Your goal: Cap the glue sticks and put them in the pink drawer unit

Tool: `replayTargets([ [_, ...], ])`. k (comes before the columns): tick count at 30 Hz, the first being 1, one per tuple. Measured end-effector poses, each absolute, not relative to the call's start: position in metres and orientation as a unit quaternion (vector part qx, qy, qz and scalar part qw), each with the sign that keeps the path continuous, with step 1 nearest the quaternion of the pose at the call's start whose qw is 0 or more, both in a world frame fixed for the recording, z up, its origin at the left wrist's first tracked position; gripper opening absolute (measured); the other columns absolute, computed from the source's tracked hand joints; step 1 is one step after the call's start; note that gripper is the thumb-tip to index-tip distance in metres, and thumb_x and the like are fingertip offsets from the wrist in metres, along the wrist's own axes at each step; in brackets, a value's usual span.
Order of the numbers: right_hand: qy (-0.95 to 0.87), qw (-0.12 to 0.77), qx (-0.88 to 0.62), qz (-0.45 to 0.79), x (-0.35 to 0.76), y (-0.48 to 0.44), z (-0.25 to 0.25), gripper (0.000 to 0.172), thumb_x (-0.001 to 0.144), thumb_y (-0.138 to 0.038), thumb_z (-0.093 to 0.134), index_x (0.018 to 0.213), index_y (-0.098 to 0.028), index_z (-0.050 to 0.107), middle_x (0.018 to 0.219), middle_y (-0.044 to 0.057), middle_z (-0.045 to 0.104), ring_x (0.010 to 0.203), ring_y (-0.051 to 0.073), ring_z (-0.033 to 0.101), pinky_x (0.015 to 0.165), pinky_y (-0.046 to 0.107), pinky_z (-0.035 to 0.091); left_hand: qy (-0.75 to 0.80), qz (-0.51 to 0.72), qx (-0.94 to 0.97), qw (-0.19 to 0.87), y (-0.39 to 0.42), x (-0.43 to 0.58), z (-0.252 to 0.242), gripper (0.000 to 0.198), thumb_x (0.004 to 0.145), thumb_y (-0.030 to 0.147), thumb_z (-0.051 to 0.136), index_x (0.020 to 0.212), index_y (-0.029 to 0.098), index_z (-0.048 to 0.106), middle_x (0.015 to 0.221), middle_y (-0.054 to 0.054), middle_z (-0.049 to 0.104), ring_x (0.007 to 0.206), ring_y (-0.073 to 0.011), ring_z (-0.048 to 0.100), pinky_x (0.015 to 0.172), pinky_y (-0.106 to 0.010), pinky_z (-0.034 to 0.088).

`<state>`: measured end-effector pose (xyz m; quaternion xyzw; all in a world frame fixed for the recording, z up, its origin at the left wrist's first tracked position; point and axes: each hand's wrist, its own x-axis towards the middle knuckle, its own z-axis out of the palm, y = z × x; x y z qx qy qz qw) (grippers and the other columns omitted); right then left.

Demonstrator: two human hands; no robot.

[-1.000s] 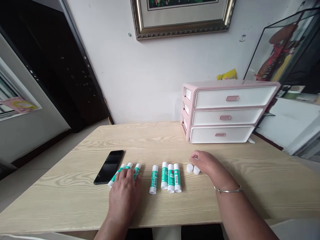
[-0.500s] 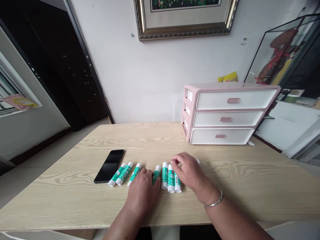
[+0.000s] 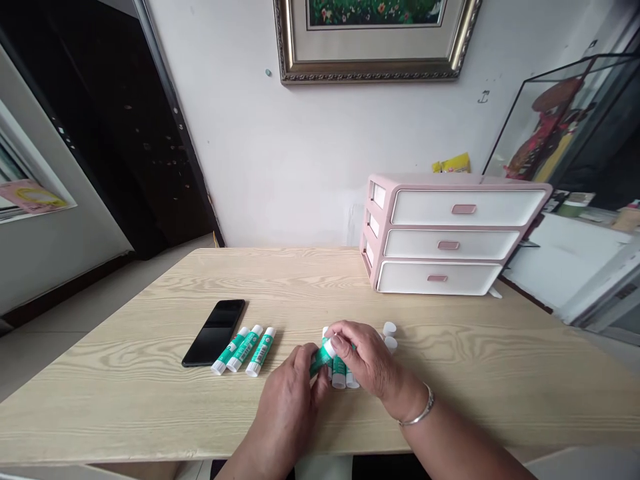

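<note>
Both my hands meet over the middle of the wooden table (image 3: 150,400). My left hand (image 3: 293,400) grips the body of a green and white glue stick (image 3: 320,360), lifted at a slant. My right hand (image 3: 367,360) pinches that same stick's white cap end. Under my right hand lie three more glue sticks (image 3: 340,373) side by side, partly hidden. Two loose white caps (image 3: 389,335) rest just right of my right hand. Further left, three glue sticks (image 3: 245,349) lie next to a black phone (image 3: 214,332).
A pink and white three-drawer organiser (image 3: 445,243) stands at the table's back right, drawers closed. A gold-framed picture (image 3: 375,40) hangs on the wall behind. A glass display case (image 3: 565,127) is at the right, a dark doorway at the left.
My left hand went from the three left glue sticks to the middle one and lifted it. My right hand left the loose caps and came to pinch that stick's cap end.
</note>
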<state>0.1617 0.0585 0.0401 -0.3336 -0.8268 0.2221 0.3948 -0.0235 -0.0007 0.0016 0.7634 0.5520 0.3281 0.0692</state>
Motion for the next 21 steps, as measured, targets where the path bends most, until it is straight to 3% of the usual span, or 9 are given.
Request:
replayTargets([
  [3,-0.833,0.372,-0.339,0.231,0.160,0.058,0.037,0.030,0.107,-0.039,0.042,0.088,-0.022,0.058,0.074,-0.001,0.062,0.069,0.014,0.055,0.067,0.028,0.041,0.548,0.324,0.768,0.071,-0.002,-0.012,0.006,0.027,0.102,0.029,0.049,0.128,0.023,0.052,0.110,-0.008,0.072,0.094,-0.0246,0.072,0.076,-0.036,0.055],
  [9,-0.815,0.365,-0.344,0.290,0.158,0.056,0.034,0.022,0.105,-0.039,0.047,0.092,-0.023,0.055,0.072,-0.004,0.058,0.067,0.013,0.055,0.065,0.026,0.042,0.567,0.301,0.757,0.124,-0.004,-0.004,0.019,0.023,0.102,0.031,0.051,0.121,0.023,0.060,0.105,-0.009,0.074,0.090,-0.0259,0.073,0.074,-0.035,0.053],
  [12,-0.789,0.370,-0.346,0.347,0.158,0.053,0.036,0.014,0.104,-0.030,0.045,0.099,-0.024,0.056,0.071,-0.004,0.058,0.062,0.013,0.055,0.062,0.025,0.043,0.551,0.321,0.741,0.210,-0.007,-0.004,0.024,0.026,0.102,0.037,0.050,0.119,0.022,0.062,0.106,-0.009,0.075,0.093,-0.0257,0.072,0.079,-0.034,0.051],
  [15,-0.773,0.384,-0.330,0.382,0.159,0.051,0.037,0.018,0.099,-0.019,0.041,0.099,-0.024,0.059,0.066,-0.005,0.057,0.056,0.012,0.054,0.058,0.024,0.043,0.495,0.364,0.714,0.335,-0.011,-0.004,0.031,0.031,0.102,0.045,0.050,0.115,0.021,0.065,0.103,-0.007,0.075,0.091,-0.0216,0.070,0.081,-0.030,0.049],
  [21,-0.813,0.422,-0.268,0.298,0.154,0.047,0.035,0.025,0.086,-0.011,0.042,0.084,-0.023,0.063,0.063,-0.004,0.058,0.058,0.012,0.053,0.060,0.024,0.042,0.444,0.391,0.655,0.470,-0.019,-0.003,0.042,0.040,0.097,0.055,0.056,0.105,0.017,0.070,0.093,-0.003,0.069,0.090,-0.0190,0.060,0.082,-0.026,0.045],
])
